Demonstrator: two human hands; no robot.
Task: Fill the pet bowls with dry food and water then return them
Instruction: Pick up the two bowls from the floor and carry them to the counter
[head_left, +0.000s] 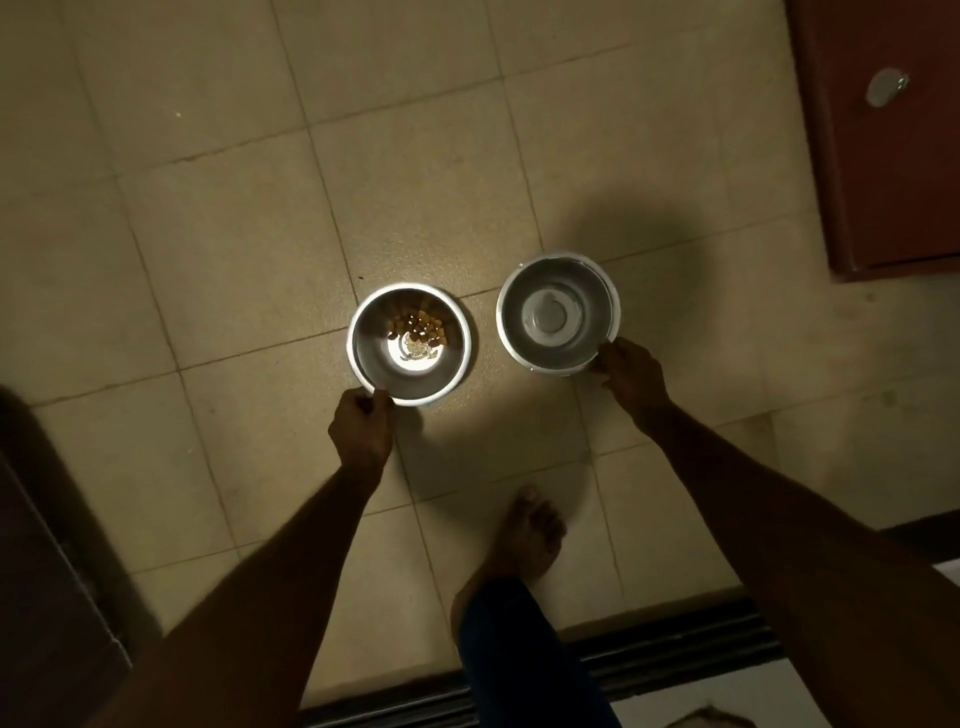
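Note:
Two steel pet bowls are over the tiled floor, side by side. The left bowl (448, 374) holds a small heap of brown dry food (418, 328) at its far side. My left hand (361, 426) grips its near rim. The right bowl (514, 332) holds clear water. My right hand (632, 375) pinches its near right rim. I cannot tell whether the bowls rest on the floor or hang just above it.
Beige floor tiles (234, 234) spread in all directions. A reddish-brown door (883, 156) with a round metal stopper (885, 87) stands at the upper right. Dark furniture (47, 545) fills the lower left. My bare foot (524, 535) stands behind the bowls, by a dark threshold track (675, 644).

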